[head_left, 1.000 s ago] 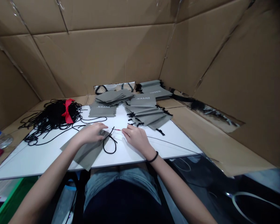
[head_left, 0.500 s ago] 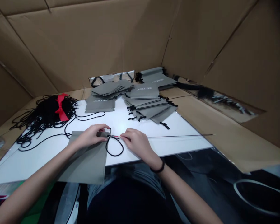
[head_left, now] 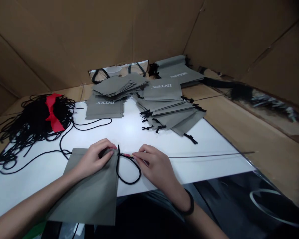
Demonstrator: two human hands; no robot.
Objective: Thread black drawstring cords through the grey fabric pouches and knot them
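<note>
A grey fabric pouch (head_left: 92, 199) lies at the front edge of the white board, its lower part overhanging. My left hand (head_left: 97, 161) pinches its top hem near the right corner, thumb and forefinger closed on the cloth. A black cord loop (head_left: 129, 183) comes out at that corner and rests on the board. Just right of it, my right hand (head_left: 155, 166) grips a long thin rod (head_left: 209, 155) between thumb and fingers. The rod has a red part near the pouch and reaches far right past the hand. At the pouch's left side, more black cord (head_left: 40, 154) trails out.
A heap of black cords (head_left: 35, 116) tied with a red ribbon (head_left: 51, 113) lies left. Flat grey pouches (head_left: 104, 109) are stacked at the back; corded pouches (head_left: 161, 89) lie to their right. Cardboard walls (head_left: 114, 33) with cut openings surround the board (head_left: 129, 132).
The view has tilted and come closer, so everything looks shifted. My left fingertips sit slightly further left of the pouch's corner. The right hand keeps its hold on the rod.
</note>
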